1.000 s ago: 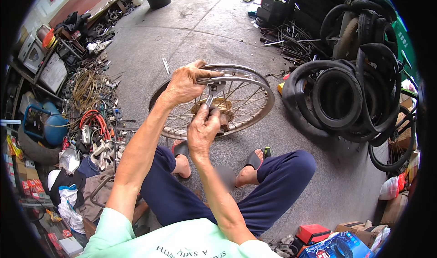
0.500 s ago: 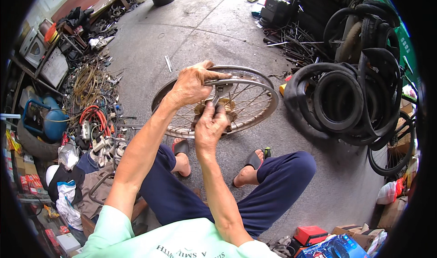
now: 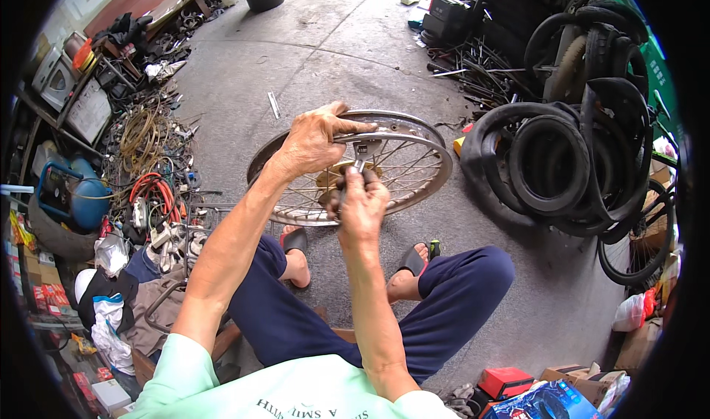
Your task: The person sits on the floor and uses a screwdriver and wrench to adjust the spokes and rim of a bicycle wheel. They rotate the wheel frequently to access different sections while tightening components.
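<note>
A spoked metal wheel point(image 3: 444, 175) without a tyre stands tilted in front of me, between my lower legs. My left hand point(image 3: 314, 142) is closed on the near left part of its rim, the index finger stretched along the rim's edge. Just below that fingertip, the head of a wrench point(image 3: 365, 150) sits against the inner side of the rim; what it grips is too small to make out. My right hand point(image 3: 364, 210) is closed around the wrench's handle, in front of the gold-coloured hub, which the fingers partly hide.
Black tyres and inner tubes point(image 3: 518, 160) are piled at the right. Cables, hoses and a blue compressor tank point(image 3: 87, 197) crowd the left side. A small metal strip point(image 3: 274, 105) lies on the concrete floor beyond the wheel. Boxes point(image 3: 504, 382) stand at the lower right.
My right hand has swung a little to the right with the wrench, whose handle now stands more upright. My left hand stays on the rim, and the wheel has barely shifted.
</note>
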